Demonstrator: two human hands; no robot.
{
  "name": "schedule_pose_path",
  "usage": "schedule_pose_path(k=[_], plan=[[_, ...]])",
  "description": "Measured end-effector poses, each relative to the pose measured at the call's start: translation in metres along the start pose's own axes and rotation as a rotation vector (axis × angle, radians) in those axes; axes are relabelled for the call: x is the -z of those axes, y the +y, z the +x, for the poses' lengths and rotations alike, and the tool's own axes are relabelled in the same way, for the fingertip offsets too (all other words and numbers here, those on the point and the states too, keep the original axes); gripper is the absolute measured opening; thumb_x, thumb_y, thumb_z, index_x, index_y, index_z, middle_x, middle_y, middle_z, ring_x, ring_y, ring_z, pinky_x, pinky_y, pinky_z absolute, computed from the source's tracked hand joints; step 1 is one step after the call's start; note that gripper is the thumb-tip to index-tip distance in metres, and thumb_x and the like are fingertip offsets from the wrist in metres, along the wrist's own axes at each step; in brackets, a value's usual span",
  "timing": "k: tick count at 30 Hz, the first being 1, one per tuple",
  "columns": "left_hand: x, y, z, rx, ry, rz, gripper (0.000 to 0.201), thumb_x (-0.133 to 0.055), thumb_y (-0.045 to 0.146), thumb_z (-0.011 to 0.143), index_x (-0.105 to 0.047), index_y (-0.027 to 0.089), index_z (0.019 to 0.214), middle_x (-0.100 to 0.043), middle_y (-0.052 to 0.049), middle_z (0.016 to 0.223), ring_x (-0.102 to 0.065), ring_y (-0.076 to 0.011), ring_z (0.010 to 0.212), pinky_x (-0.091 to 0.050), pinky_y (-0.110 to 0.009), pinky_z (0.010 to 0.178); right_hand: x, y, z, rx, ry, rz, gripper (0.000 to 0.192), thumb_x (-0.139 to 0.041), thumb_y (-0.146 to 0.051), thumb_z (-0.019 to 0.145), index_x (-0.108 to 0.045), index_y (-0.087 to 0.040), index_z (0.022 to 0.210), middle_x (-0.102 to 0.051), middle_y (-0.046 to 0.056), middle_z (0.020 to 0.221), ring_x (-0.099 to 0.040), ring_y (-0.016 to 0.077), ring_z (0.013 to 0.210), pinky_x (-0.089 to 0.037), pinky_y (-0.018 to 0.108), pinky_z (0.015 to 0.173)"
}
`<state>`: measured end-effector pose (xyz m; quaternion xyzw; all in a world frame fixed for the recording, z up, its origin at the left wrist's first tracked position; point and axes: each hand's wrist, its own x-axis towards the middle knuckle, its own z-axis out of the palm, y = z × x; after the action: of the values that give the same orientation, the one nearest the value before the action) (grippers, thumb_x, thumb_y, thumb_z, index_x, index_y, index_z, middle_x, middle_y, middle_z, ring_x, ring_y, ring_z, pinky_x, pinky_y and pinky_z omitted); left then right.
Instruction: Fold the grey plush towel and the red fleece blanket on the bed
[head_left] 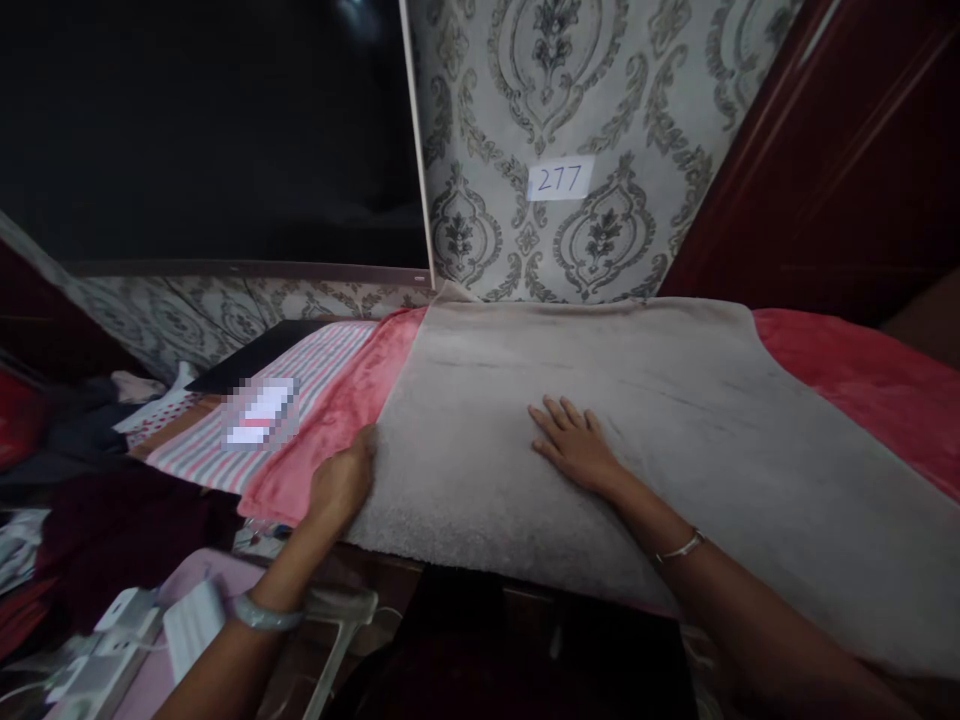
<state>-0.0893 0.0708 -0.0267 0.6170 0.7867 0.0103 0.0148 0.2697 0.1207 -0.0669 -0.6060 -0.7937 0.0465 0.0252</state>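
Note:
A grey plush cloth point(480, 440) lies spread across the table over a red-pink plush cloth point(307, 455), which shows at the left and far right. At the grey cloth's left edge, my left hand point(343, 478) is closed with its fingers curled on that edge. My right hand point(571, 440) rests flat on the middle of the grey cloth, fingers spread and nothing held. Faint creases run across the cloth beyond it. Under the pink cloth on the left, a striped cloth point(202, 440) sticks out.
A large dark television point(225, 140) stands at the back left. A paper marked 277 point(560, 179) is on the patterned wall. On the striped cloth is a blurred-out object point(261, 412). Lower left are a white power strip point(112, 650) and piled dark clothes point(112, 540).

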Motion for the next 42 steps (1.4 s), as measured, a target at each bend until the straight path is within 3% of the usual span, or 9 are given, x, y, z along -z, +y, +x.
schedule_pose_path(k=[5, 9, 13, 17, 21, 25, 30, 33, 42], plan=[[0.002, -0.016, 0.005, 0.016, 0.089, 0.018, 0.051, -0.026, 0.039, 0.099, -0.056, 0.022, 0.137, -0.074, -0.015, 0.108, -0.072, -0.0313, 0.091, -0.054, -0.043, 0.076, 0.000, 0.017, -0.032, 0.059, -0.004, 0.050, 0.058, -0.033, -0.049, 0.101, -0.028, -0.034, 0.157, -0.017, 0.001, 0.166, -0.011, 0.0289, 0.153, -0.016, 0.056, 0.120], [0.007, 0.006, 0.023, -0.208, 0.225, -0.026, 0.050, -0.036, 0.034, 0.093, -0.056, 0.016, 0.136, -0.068, -0.016, 0.123, -0.067, -0.0310, 0.107, -0.054, -0.043, 0.088, 0.009, 0.023, -0.042, 0.074, -0.036, 0.080, 0.058, -0.038, -0.048, 0.100, -0.032, -0.032, 0.156, -0.019, 0.003, 0.165, -0.012, 0.0287, 0.152, -0.017, 0.054, 0.120], [0.009, 0.088, 0.034, -0.695, 0.052, -0.189, 0.053, -0.044, 0.034, 0.091, -0.050, 0.022, 0.143, -0.056, -0.008, 0.145, -0.054, -0.0250, 0.131, -0.042, -0.040, 0.111, 0.026, 0.045, -0.037, -0.027, 0.026, 0.071, 0.061, -0.038, -0.047, 0.099, -0.031, -0.029, 0.156, -0.019, 0.006, 0.165, -0.013, 0.0291, 0.152, -0.018, 0.055, 0.119], [-0.002, 0.195, 0.021, -1.198, -0.172, -0.236, 0.060, -0.048, 0.045, 0.094, -0.041, 0.022, 0.150, -0.039, -0.010, 0.158, -0.038, -0.0250, 0.145, -0.032, -0.041, 0.119, 0.031, 0.088, -0.043, -0.345, 0.119, 0.011, 0.059, -0.034, -0.044, 0.101, -0.032, -0.025, 0.156, -0.020, 0.009, 0.165, -0.017, 0.0308, 0.151, -0.021, 0.055, 0.118], [-0.020, 0.271, 0.014, -1.382, -0.197, -0.158, 0.062, -0.045, 0.051, 0.096, -0.037, 0.025, 0.152, -0.030, -0.011, 0.162, -0.023, -0.0309, 0.150, -0.019, -0.056, 0.121, 0.016, 0.115, -0.058, -0.580, 0.172, -0.064, 0.058, -0.031, -0.043, 0.102, -0.032, -0.022, 0.156, -0.026, 0.011, 0.163, -0.022, 0.0315, 0.150, -0.023, 0.052, 0.117], [-0.030, 0.281, 0.051, -1.247, -0.090, -0.103, 0.061, -0.038, 0.054, 0.098, -0.034, 0.031, 0.154, -0.025, -0.005, 0.164, -0.015, -0.0317, 0.152, -0.010, -0.062, 0.121, 0.003, 0.119, -0.063, -0.582, 0.212, -0.081, 0.058, -0.029, -0.045, 0.103, -0.031, -0.023, 0.157, -0.027, 0.010, 0.163, -0.022, 0.0298, 0.150, -0.022, 0.050, 0.117], [-0.020, 0.230, 0.121, -0.619, 0.067, -0.032, 0.062, -0.026, 0.052, 0.099, -0.037, 0.024, 0.153, -0.030, -0.010, 0.162, -0.024, -0.0350, 0.149, -0.020, -0.062, 0.118, 0.000, 0.122, -0.060, -0.572, 0.221, -0.060, 0.059, -0.027, -0.047, 0.102, -0.031, -0.025, 0.156, -0.026, 0.009, 0.163, -0.022, 0.0294, 0.150, -0.021, 0.051, 0.117], [-0.013, 0.208, 0.135, -0.411, 0.120, -0.031, 0.061, -0.023, 0.050, 0.098, -0.041, 0.024, 0.150, -0.036, -0.011, 0.159, -0.028, -0.0368, 0.147, -0.024, -0.065, 0.115, 0.000, 0.123, -0.060, -0.572, 0.223, -0.050, 0.059, -0.027, -0.048, 0.102, -0.031, -0.026, 0.156, -0.026, 0.009, 0.163, -0.023, 0.0295, 0.150, -0.021, 0.051, 0.117], [-0.009, 0.208, 0.126, -0.488, 0.269, -0.119, 0.057, -0.026, 0.041, 0.099, -0.051, 0.014, 0.142, -0.044, -0.017, 0.153, -0.035, -0.0333, 0.144, -0.030, -0.059, 0.114, 0.026, 0.096, -0.054, -0.534, 0.116, 0.051, 0.060, -0.035, -0.045, 0.102, -0.027, -0.023, 0.158, -0.017, 0.013, 0.165, -0.014, 0.0302, 0.152, -0.018, 0.054, 0.118]])
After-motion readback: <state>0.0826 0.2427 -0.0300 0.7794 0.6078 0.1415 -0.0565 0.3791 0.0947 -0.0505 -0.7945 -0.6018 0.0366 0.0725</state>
